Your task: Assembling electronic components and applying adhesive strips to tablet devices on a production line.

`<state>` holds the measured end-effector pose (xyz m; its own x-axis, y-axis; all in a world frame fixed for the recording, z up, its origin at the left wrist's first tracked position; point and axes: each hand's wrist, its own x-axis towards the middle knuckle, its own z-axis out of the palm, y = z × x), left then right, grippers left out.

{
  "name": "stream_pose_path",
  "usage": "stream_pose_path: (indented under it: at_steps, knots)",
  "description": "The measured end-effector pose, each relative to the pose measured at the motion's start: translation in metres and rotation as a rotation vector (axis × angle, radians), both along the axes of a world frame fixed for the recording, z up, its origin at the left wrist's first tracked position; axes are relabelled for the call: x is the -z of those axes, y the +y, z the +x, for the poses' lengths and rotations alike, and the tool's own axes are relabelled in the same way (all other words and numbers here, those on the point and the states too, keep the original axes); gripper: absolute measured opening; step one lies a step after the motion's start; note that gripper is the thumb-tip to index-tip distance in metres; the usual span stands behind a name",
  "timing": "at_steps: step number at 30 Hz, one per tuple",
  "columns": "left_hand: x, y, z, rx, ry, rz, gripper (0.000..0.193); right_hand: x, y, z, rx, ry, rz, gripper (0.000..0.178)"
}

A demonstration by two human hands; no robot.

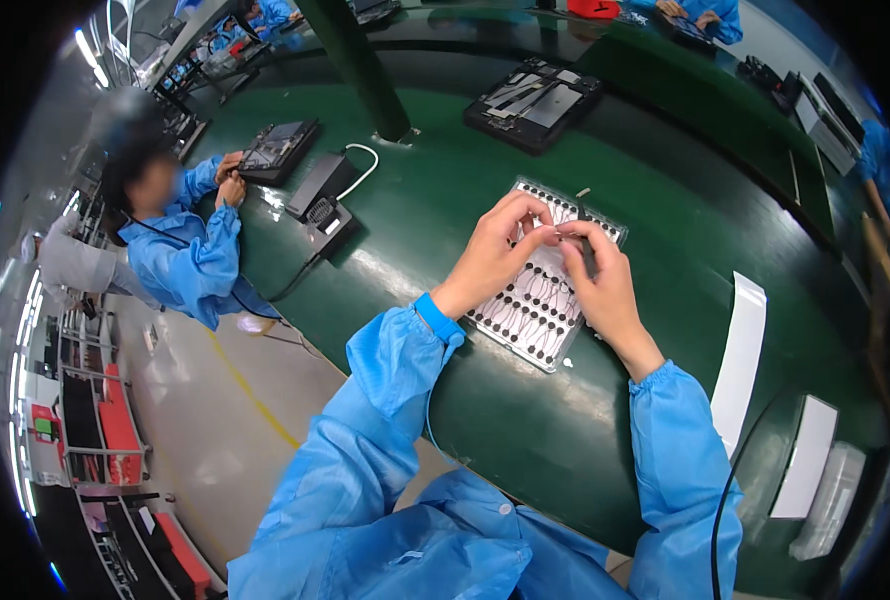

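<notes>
Green tabletop (395,285) is sweeping across the middle of the frame, bending at the fisheye rim; at the upper left, a co-worker in a blue smock (180,265) is leaning over an opened dark device (277,150), with a black bench unit (330,225) sitting just beside; at top centre, another opened device (533,105) is lying alone on the green.

Right of centre now, a clear-edged tray (511,345) is resting flat, showing rows of small black round parts (540,302) trailing thin wires; over its upper half, the left hand (503,248) and the right hand (602,285) are hovering with fingertips drawn close together, thumbs bent inward; they are seemingly pinching something tiny, but I cannot tell what, nor which hand is gripping it; a small white scrap (568,363) is lying near the tray's lower corner.

What could be going wrong from here? Those thin wires are looping close to one another, so a hasty lift could be snagging a neighbour and pulling it out of its row; a loose pinch could be letting a tiny piece drop among the lookalikes; a low right wrist could be nudging the tray's edge and jostling the rows.
</notes>
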<state>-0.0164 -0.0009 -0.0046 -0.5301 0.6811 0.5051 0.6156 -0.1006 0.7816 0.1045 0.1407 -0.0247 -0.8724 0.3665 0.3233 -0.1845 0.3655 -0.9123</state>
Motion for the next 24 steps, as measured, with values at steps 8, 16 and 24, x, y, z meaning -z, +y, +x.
stream_pose_path:
  at_steps: [8,16,24]
  knots:
    - [0.019,0.006,0.009,-0.002,-0.099,0.058,0.011,0.004,0.0,0.009,0.216,0.203,0.525,0.008]
    - [0.003,0.001,0.024,-0.13,0.032,-0.131,0.015,-0.005,-0.004,0.011,0.314,0.227,0.771,0.01]
    - [0.004,-0.003,0.02,-0.178,-0.037,-0.157,0.018,-0.007,-0.003,0.01,0.318,0.248,0.733,0.01]
